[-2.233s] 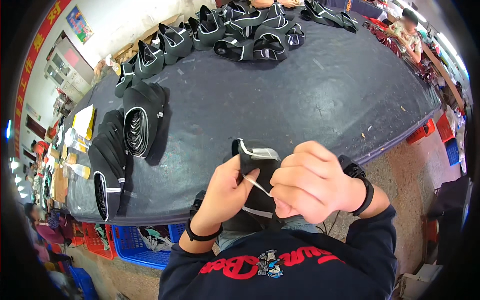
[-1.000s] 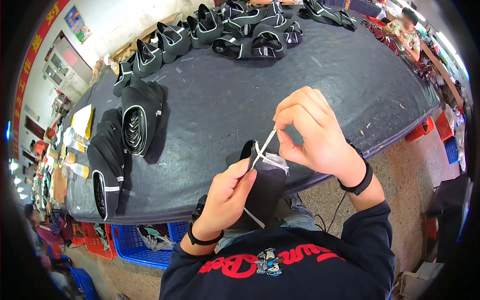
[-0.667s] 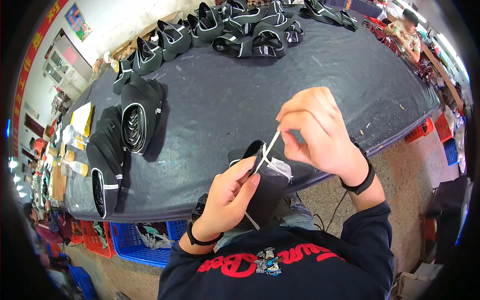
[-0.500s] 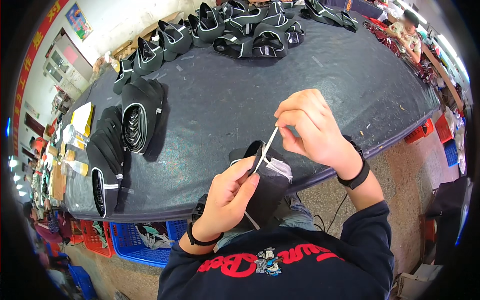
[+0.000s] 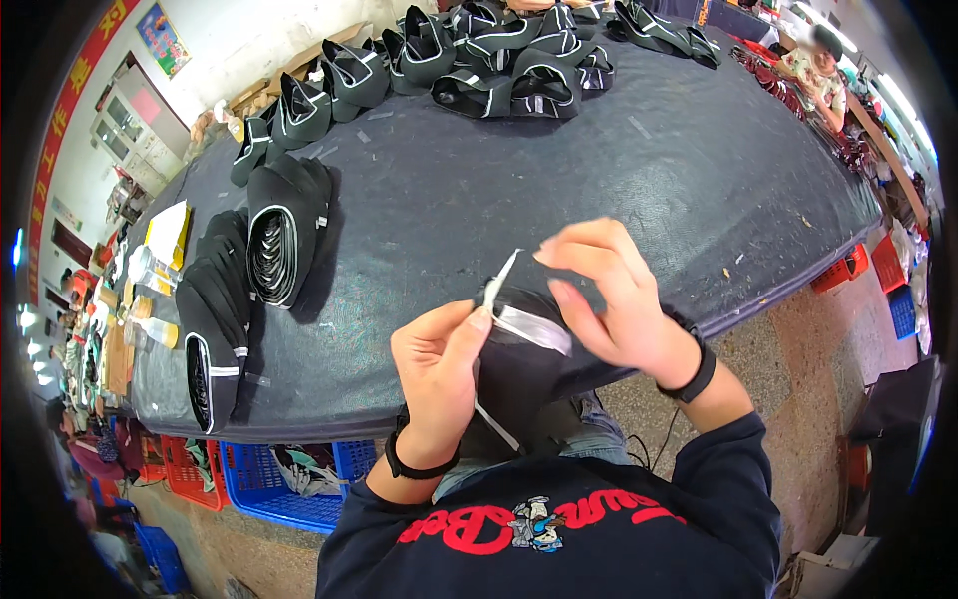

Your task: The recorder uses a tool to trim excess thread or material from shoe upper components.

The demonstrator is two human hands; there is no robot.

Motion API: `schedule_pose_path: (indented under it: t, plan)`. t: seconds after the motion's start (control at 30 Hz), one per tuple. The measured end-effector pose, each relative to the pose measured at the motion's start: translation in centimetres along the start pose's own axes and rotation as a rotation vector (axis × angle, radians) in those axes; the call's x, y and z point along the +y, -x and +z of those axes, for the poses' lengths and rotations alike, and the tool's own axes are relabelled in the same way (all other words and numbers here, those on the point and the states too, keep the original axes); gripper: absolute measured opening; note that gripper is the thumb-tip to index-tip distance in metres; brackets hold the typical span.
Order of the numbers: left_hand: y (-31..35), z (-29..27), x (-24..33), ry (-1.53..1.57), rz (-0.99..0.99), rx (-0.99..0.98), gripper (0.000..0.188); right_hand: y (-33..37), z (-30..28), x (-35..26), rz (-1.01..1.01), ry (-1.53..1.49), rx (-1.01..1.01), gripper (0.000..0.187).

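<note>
My left hand (image 5: 439,364) pinches a narrow white strip (image 5: 502,277) between thumb and forefinger, and its free end points up past the fingertips. Below that pinch hangs a black fabric piece (image 5: 514,377) at the table's near edge, with a bundle of white strips (image 5: 536,329) on it. Whether the left fingers also grip the fabric is hard to see. My right hand (image 5: 614,299) is held just right of the strip's tip, empty, thumb and fingers apart. Another white tail (image 5: 497,427) dangles lower down, beside the left wrist.
Nested stacks of black fabric pieces with white trim (image 5: 284,230) stand on the dark-covered table (image 5: 419,210), left and far side. Bottles (image 5: 155,329) sit at the left edge. Blue (image 5: 284,499) and red baskets (image 5: 190,474) are underneath. A person (image 5: 820,80) sits far right.
My right hand has let go of the strip's upper end, opened and moved down. My left hand has shifted slightly left and up, still pinching.
</note>
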State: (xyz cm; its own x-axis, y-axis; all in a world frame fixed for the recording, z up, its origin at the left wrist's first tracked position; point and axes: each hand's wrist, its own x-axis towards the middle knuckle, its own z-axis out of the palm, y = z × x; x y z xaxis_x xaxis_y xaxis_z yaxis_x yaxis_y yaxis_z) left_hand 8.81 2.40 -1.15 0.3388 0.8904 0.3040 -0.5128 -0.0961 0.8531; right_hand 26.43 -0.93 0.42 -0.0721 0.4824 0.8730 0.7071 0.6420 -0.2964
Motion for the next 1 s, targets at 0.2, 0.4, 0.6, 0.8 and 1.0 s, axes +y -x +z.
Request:
schedule_pose_path:
  t: [0.2,0.4,0.6,0.8,1.0]
  plan:
    - [-0.4,-0.6,-0.2,-0.012,0.095,0.005,0.014,0.7,0.0,-3.0,0.122,-0.134,-0.044,0.035]
    - [-0.5,0.2,0.5,-0.069,0.032,-0.045,0.04,1.0,0.4,-2.6,0.202,-0.115,-0.017,0.036]
    - [-0.3,-0.4,-0.1,-0.31,0.197,-0.087,0.035,1.2,0.7,-2.3,0.31,-0.179,-0.024,0.025]
    - [-0.2,-0.1,0.1,-0.277,0.151,-0.07,0.025,1.2,0.3,-2.8,0.472,-0.422,-0.085,0.015]
    - [0.4,-0.8,0.2,-0.267,-0.013,-0.131,0.012,0.4,0.2,-3.1,0.386,-0.407,-0.164,0.012]
